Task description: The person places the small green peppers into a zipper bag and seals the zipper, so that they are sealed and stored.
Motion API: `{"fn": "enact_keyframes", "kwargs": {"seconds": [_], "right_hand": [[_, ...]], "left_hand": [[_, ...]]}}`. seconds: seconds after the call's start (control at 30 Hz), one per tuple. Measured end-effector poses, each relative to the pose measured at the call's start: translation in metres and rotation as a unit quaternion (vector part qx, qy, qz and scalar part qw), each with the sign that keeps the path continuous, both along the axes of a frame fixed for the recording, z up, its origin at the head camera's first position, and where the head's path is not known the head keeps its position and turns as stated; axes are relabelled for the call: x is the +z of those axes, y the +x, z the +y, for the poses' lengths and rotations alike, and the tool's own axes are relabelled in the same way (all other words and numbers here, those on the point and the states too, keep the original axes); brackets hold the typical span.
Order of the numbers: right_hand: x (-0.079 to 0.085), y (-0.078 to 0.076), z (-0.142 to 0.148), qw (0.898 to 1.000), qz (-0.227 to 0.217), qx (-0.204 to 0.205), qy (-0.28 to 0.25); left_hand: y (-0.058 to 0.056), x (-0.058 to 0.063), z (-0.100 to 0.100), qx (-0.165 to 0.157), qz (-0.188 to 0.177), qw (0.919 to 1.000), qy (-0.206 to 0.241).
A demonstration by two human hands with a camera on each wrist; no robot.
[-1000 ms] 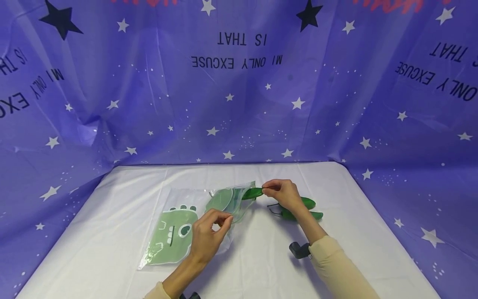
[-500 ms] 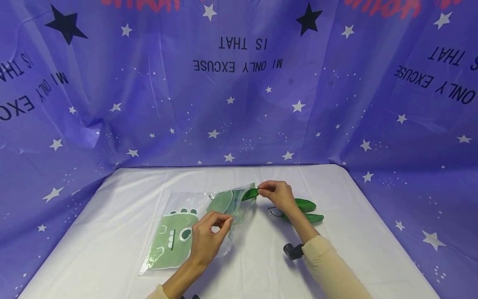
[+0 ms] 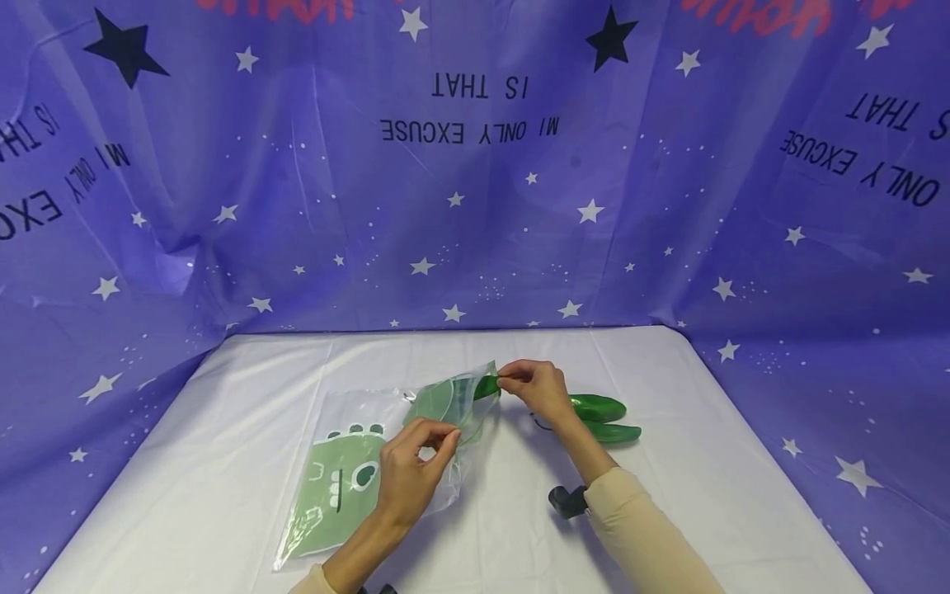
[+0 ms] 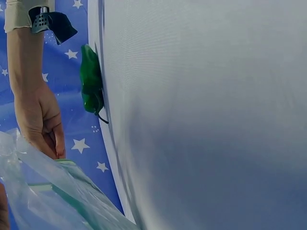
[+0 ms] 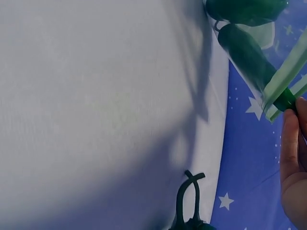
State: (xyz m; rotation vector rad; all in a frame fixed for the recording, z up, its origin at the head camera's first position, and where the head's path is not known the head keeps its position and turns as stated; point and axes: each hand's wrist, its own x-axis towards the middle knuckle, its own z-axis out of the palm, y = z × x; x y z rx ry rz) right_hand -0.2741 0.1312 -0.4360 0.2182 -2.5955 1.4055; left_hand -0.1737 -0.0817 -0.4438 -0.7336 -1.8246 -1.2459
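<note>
A clear plastic bag [image 3: 363, 495] printed with a green cartoon monster lies on the table, its mouth raised toward the right. My left hand [image 3: 416, 466] pinches the near edge of that mouth between thumb and fingertips. With its fingertips, my right hand [image 3: 538, 388] pinches the tip of a green chili pepper [image 5: 249, 55]; most of the pepper is inside the bag, stem end first. Another dark green pepper [image 5: 247, 9] shows through the plastic at the top of the right wrist view. Only part of the left hand shows at the edge of the left wrist view.
Two more green peppers, a farther pepper [image 3: 597, 407] and a nearer pepper [image 3: 616, 432], lie side by side on the white tablecloth [image 3: 712, 495] beyond the right forearm. A purple star-printed curtain [image 3: 475, 206] surrounds the table's back and sides.
My right hand has moved left, sliding the pepper farther into the bag, so less of it sticks out. The bag has shifted slightly left; my left hand stays nearly still.
</note>
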Motion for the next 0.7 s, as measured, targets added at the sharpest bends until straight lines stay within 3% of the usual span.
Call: {"fn": "enact_keyframes", "kwargs": {"seconds": [0.17,0.4,0.7], "right_hand": [[-0.002,0.001,-0.005,1.000,0.011,0.011,-0.002],[-0.007,0.000,-0.008,1.000,0.006,0.025,-0.004],[-0.005,-0.001,-0.010,0.997,-0.040,0.069,-0.010]], "left_hand": [[-0.001,0.000,0.001,-0.007,0.007,0.9999,0.003],[0.006,0.019,0.008,-0.029,0.025,0.9992,0.012],[-0.006,0.008,0.009,-0.062,0.049,0.9967,0.019]]}}
